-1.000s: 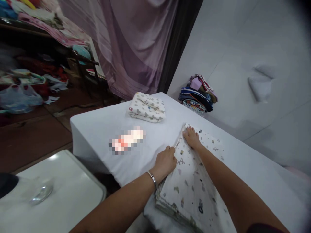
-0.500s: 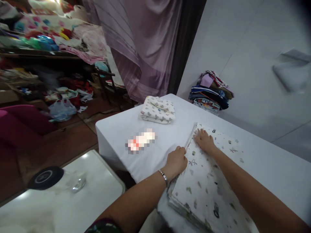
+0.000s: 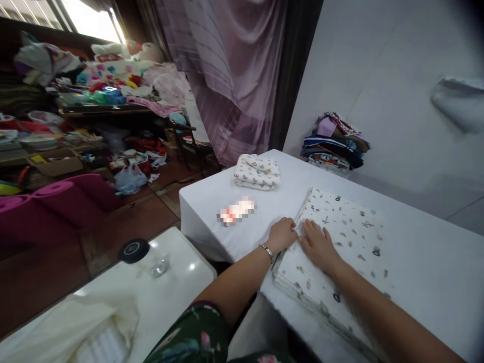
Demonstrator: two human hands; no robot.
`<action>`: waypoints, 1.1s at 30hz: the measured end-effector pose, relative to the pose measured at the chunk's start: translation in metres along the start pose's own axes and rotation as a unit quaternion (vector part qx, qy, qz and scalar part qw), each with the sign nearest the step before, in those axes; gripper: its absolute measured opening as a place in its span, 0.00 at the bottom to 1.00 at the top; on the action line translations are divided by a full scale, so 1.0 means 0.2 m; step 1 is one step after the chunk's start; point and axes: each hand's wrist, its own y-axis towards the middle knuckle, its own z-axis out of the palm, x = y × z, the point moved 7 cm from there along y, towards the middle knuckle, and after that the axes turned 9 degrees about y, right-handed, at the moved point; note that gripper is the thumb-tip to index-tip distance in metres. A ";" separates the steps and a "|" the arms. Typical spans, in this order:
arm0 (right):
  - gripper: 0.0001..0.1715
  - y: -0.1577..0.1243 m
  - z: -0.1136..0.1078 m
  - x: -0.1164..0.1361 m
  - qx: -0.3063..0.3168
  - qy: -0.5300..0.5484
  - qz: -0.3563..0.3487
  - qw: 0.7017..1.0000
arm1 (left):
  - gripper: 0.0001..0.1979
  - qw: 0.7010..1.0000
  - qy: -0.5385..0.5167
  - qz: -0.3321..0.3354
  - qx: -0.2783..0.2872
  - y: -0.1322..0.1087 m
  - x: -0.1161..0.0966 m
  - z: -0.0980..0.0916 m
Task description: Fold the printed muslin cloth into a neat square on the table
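A white cloth [image 3: 351, 237] printed with small grey-green motifs lies folded in several layers on the white-covered table. My left hand [image 3: 283, 235], with a silver bracelet at its wrist, has its fingers curled at the left edge of this folded cloth, and its fingertips are partly hidden. Flat on top, just inside that edge, rests my right hand [image 3: 319, 246] with its fingers stretched out. The two hands nearly touch. Farther back on the table sits a smaller folded printed cloth [image 3: 257, 172].
A pixelated oblong item [image 3: 237, 212] lies left of my hands on the table [image 3: 206, 201]. On the lower left, a white side table [image 3: 177, 282] carries a dark round lid [image 3: 133, 250] and cream fabric [image 3: 94, 312]. Folded clothes [image 3: 333, 143] are stacked by the wall.
My right hand has slid back toward me along the cloth's left edge, closer to my left hand. The left hand stays at that edge. The view has turned leftward.
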 end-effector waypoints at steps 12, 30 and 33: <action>0.35 -0.30 0.03 0.25 0.051 0.069 -0.053 0.995 | 0.14 1.000 -0.005 -0.002 -0.009 -0.03 -0.02 -0.04; 0.31 -0.75 0.04 0.33 0.005 0.076 -0.141 0.987 | 0.28 0.999 0.015 -0.043 0.025 -0.36 0.01 -0.06; 0.32 -0.76 0.06 0.34 -0.015 0.064 -0.149 0.987 | 0.30 0.997 0.029 -0.059 0.029 -0.43 0.02 -0.08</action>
